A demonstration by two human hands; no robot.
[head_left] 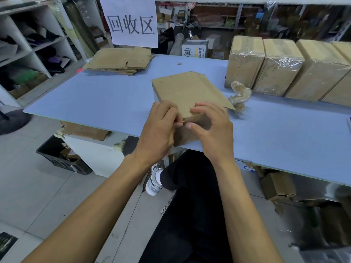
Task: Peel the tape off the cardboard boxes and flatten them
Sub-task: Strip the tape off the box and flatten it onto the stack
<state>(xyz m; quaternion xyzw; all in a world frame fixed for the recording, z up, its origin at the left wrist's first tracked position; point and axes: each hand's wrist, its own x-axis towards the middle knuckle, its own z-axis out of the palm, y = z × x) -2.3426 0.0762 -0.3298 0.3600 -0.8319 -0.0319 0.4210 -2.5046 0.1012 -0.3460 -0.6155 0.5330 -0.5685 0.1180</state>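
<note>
In the head view, a brown cardboard box is seen at the near edge of the pale blue table top, with its near end hanging a little over that edge. It is judged to be light and fairly stiff, though the flaps can be bent easily; the thin tape is probably slippery and can tear, so it is best taken at a loose corner and pulled slowly. The near end of the box is held by both hands. With the left hand something thin is pinched between thumb and fingers at the flap edge, perhaps a tape end, but this cannot be told for sure. The right hand is curled around the near end, with the fingers on the top face and the thumb on the front. The surface of the box looks worn and plain. A crumpled ball of peeled clear tape lies just beside it. A stack of flattened brown cardboard lies at the far left, and a row of upright tape-wrapped brown boxes stands at the far right
</note>
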